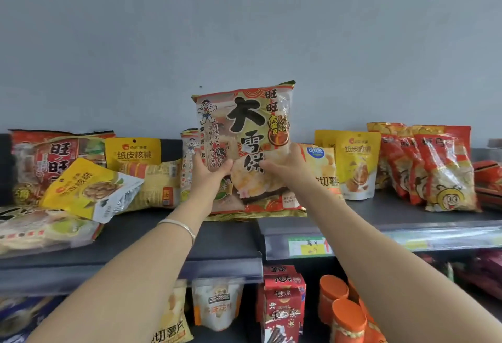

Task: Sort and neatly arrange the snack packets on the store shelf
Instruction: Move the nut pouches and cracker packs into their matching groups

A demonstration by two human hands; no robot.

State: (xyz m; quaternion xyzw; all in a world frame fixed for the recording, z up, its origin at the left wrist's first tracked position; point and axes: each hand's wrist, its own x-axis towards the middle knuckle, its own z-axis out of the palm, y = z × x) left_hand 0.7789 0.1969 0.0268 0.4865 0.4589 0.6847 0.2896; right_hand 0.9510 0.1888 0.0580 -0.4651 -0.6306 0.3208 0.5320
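Observation:
A large red-and-gold rice cracker packet (245,125) stands upright at the middle of the top shelf (233,236). My left hand (207,172) grips its lower left part, thumb on the front. My right hand (285,167) holds its lower right part, fingers curled over the front. A second similar packet (188,152) stands just behind it on the left. Yellow walnut pouches (133,152) and one tipped pouch (89,190) lie to the left, with a big red cracker bag (54,157) behind them.
To the right stand a yellow chip bag (323,168), a yellow walnut pouch (358,163) and several red bee-print packets (434,168). A flat cracker bag (40,228) lies at the shelf's left front. Below are red boxes (284,304), orange-lidded cans (342,310) and pouches (217,304).

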